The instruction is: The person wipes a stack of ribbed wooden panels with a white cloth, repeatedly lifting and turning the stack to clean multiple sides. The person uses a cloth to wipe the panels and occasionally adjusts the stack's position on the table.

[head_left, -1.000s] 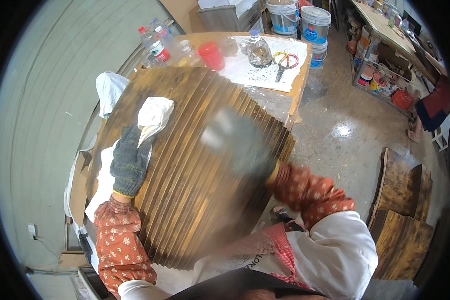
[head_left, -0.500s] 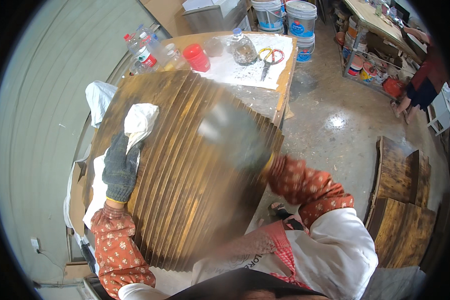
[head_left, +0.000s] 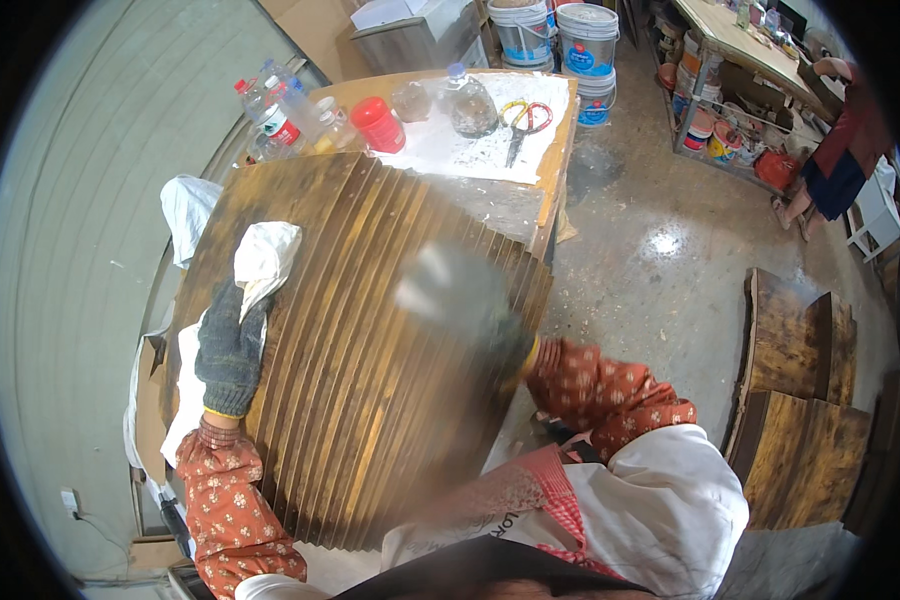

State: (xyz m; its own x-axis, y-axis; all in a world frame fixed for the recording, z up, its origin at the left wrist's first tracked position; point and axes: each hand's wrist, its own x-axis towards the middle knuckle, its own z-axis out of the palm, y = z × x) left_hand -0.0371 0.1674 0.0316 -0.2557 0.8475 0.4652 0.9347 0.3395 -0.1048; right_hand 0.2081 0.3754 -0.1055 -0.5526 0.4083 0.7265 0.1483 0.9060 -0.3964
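Observation:
A dark brown, wood-grained stack of ridged boards [head_left: 370, 330] lies in front of me, its stepped edges running away from me. On its left part rests my left hand [head_left: 232, 345] in a dark grey knitted glove, fingers closed round a bunched white cloth [head_left: 267, 255]. Over the ridges at the right, my gloved right hand [head_left: 485, 320] is smeared by motion. A pale, blurred thing [head_left: 448, 280] shows at its fingers; its kind and the grip cannot be made out. Patterned red sleeves cover both forearms.
Behind the boards, a table [head_left: 558, 165] bears plastic bottles [head_left: 275, 125], a red-lidded jar [head_left: 378, 125], a large clear bottle [head_left: 472, 105] and scissors [head_left: 520, 125]. Paint buckets [head_left: 587, 55] stand beyond. More brown boards [head_left: 800, 450] lie at right; another person [head_left: 845, 150] stands at far right.
My right hand, blurred in both frames, has shifted slightly right and nearer me over the ridges. My left hand keeps its place on the boards. The whole view has tilted slightly.

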